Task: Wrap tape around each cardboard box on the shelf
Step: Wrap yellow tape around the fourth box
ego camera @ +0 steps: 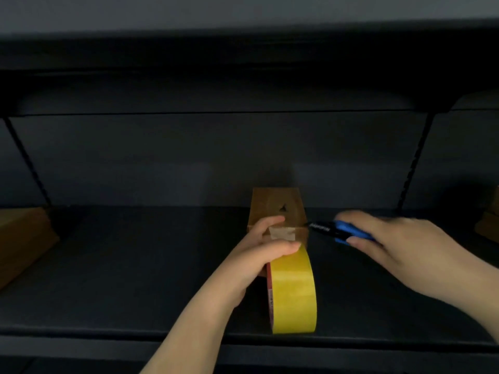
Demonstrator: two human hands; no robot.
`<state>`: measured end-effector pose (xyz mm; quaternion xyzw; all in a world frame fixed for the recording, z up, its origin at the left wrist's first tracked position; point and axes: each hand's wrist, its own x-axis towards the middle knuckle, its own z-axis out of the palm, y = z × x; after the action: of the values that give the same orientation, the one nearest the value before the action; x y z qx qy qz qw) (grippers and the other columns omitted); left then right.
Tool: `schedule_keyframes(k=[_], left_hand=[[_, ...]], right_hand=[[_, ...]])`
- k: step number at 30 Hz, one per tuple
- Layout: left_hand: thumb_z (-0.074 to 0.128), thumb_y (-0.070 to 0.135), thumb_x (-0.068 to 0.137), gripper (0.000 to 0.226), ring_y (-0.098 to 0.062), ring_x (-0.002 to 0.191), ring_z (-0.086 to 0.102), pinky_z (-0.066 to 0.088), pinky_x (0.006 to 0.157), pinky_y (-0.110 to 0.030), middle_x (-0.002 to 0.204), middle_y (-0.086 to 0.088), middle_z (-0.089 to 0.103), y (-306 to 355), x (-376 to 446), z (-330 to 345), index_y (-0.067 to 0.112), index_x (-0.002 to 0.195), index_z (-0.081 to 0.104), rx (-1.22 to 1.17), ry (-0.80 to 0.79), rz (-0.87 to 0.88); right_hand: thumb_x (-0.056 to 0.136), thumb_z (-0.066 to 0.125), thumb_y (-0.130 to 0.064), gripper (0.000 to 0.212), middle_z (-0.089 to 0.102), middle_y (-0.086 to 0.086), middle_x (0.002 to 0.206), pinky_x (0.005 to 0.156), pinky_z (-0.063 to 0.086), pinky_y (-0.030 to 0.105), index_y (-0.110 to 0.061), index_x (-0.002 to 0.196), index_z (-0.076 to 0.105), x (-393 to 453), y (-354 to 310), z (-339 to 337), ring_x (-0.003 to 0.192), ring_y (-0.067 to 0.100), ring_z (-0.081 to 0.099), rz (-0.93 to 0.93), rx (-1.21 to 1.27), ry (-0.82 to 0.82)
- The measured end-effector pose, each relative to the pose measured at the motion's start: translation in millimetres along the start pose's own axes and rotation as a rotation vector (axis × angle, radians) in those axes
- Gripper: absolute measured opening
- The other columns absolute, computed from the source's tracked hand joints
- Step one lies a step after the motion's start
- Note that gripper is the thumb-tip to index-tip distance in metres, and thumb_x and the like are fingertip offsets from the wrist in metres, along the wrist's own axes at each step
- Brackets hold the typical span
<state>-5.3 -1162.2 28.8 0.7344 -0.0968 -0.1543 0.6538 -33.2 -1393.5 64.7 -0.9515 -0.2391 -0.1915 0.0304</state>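
No legible text anywhere

The blue-and-black cutter [334, 230] in the right hand [399, 244] carries a pale line of lettering along its black body, too blurred to read. The tape roll [293, 290] has a red core edge with small dark marks near its lower part, also too small and dim to make out. The cardboard box [278, 209] shows no print.

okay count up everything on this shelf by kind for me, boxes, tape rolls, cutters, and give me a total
Cardboard boxes: 3, the middle box, the left box, and one cut off at the right edge
Tape rolls: 1, the yellow tape roll
Cutters: 1, the blue cutter
Total: 5
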Motion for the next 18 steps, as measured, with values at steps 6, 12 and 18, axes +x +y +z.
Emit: schedule_keyframes(k=[6,12,18], left_hand=[[0.072,0.041,0.052,0.074,-0.022,0.108,0.054,0.043,0.099,-0.045,0.119,0.002,0.050,4,-1,5,0.048,0.121,0.046,-0.016,0.042,0.002],[0.071,0.040,0.053,0.076,-0.019,0.105,0.054,0.044,0.098,-0.043,0.115,0.007,0.050,5,1,5,0.045,0.125,0.045,-0.018,0.037,0.004],[0.071,0.040,0.052,0.076,-0.019,0.104,0.056,0.044,0.097,-0.041,0.115,0.003,0.054,4,2,5,0.045,0.124,0.046,-0.025,0.048,0.012]], right_hand=[[0.093,0.027,-0.050,0.037,0.062,-0.014,0.092,0.054,0.041,0.020,-0.043,0.129,0.021,23,-7,14,0.075,0.006,0.059,-0.118,-0.214,0.018],[0.095,0.033,-0.041,0.029,0.063,-0.010,0.091,0.060,0.049,0.030,-0.039,0.124,0.031,31,-15,13,0.079,0.013,0.062,-0.157,-0.311,-0.024],[0.092,0.044,-0.022,0.042,0.057,-0.009,0.082,0.043,0.028,0.026,-0.037,0.128,0.028,39,-23,12,0.071,0.015,0.059,-0.143,-0.462,-0.096]])
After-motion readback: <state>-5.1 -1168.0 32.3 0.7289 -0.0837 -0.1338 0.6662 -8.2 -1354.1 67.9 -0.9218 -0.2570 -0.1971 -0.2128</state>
